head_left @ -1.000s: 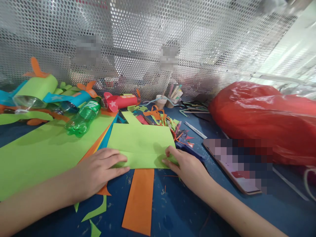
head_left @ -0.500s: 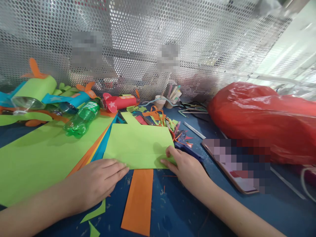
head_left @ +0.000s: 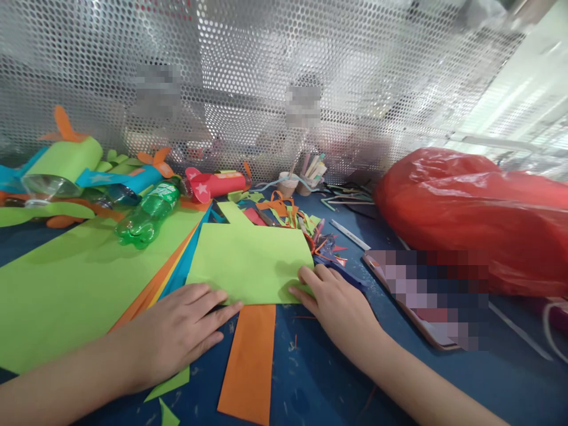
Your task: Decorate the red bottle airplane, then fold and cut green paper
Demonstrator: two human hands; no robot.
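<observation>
A light green sheet of paper point(head_left: 252, 254) lies in front of me, its near edge running straight between my hands. My left hand point(head_left: 186, 325) is at the near left corner, fingers stretched out and slightly spread along that edge. At the near right corner my right hand point(head_left: 335, 302) grips the green paper, with bent fingers on top and the thumb by the edge. An orange paper strip point(head_left: 248, 367) pokes out from under the sheet toward me.
Left are large coloured sheets point(head_left: 57, 284), a green plastic bottle point(head_left: 151, 213) and several paper-wrapped bottle models point(head_left: 66, 163). Paper scraps point(head_left: 284, 207), paper cups point(head_left: 288, 184) and a pen point(head_left: 350, 234) lie beyond. On the right are a phone point(head_left: 417, 302) and a red plastic bag point(head_left: 470, 219).
My left fingers have slid a little right along the near edge and spread apart. My right fingers have shifted slightly on the corner. The green sheet has stayed in place.
</observation>
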